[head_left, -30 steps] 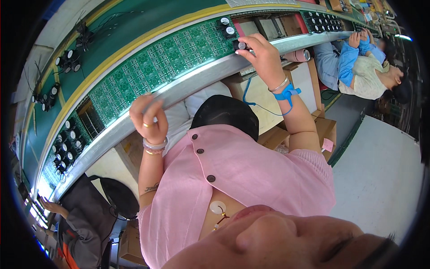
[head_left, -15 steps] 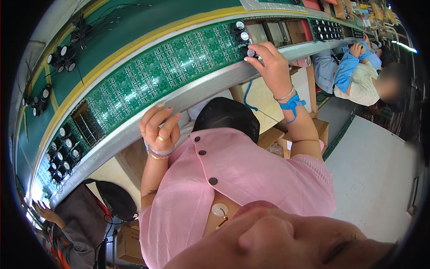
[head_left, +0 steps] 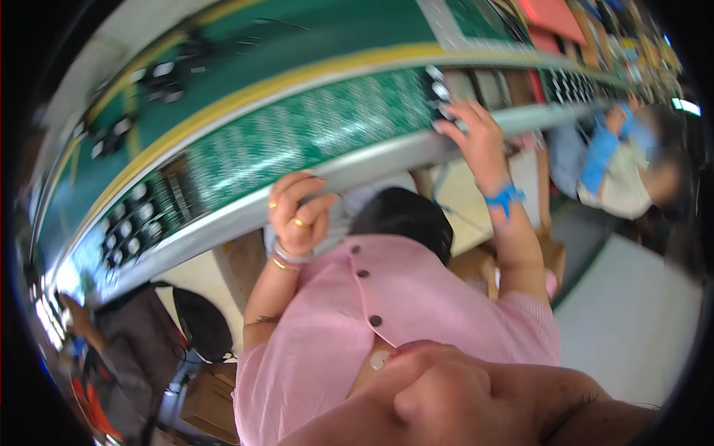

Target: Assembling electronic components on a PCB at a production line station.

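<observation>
A long green circuit board panel (head_left: 297, 134) lies along the rail in front of me. At its right end stand black cylindrical components with pale round tops, probably capacitors (head_left: 439, 89). My right hand (head_left: 480, 145), with a blue band on its wrist, has thumb and index finger on the nearest black cylindrical component (head_left: 445, 111), blurred and partly covered by the fingers. By the panel's near edge hovers my left hand (head_left: 297, 215), its fingers loosely curled with gaps between them; nothing shows in it.
A metal rail (head_left: 357, 160) runs along the near side of the panel. Clustered black components (head_left: 134, 223) stand on a board at the left. Others lie on the green bench (head_left: 364, 26) behind. One co-worker (head_left: 617, 163) sits at right; another person's hand (head_left: 78, 316) shows at far left.
The whole view has shifted right and down and is blurred by motion. My right fingers remain at the same component; my left hand stays half curled near the rail.
</observation>
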A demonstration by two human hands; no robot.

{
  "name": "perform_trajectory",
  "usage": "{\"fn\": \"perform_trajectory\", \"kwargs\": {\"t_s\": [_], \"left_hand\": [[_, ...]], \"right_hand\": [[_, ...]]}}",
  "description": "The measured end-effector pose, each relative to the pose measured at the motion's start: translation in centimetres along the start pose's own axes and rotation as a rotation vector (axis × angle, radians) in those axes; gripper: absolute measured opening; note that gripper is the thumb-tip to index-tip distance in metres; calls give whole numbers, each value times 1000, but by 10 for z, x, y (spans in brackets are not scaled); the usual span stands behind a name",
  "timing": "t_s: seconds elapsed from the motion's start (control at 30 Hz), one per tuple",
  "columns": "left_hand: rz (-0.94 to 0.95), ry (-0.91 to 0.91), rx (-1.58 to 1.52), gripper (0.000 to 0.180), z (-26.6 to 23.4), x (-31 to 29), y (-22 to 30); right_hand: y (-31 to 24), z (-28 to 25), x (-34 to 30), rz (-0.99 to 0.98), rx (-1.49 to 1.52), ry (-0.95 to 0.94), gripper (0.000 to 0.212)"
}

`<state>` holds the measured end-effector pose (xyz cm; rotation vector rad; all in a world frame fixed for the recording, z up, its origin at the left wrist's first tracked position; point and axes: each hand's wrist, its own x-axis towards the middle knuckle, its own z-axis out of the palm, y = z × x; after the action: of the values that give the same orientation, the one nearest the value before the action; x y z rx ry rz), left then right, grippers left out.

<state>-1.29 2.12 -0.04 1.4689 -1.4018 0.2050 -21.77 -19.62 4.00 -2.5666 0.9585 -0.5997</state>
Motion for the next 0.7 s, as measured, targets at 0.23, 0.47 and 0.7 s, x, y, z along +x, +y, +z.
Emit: {"fn": "perform_trajectory", "kwargs": {"t_s": [0.23,0.47,0.7], "left_hand": [[-288,-40,312,20,-97,48,-58],[-418,24,844,28,-160,82,-185],[-479,-294,959,56,-200,86,-244]], "right_hand": [[-81,26,-9,-435,22,-76,50],[-206,153,-7,-902,347,-396,77],[-218,175,10,-864,143,-347,78]]}}
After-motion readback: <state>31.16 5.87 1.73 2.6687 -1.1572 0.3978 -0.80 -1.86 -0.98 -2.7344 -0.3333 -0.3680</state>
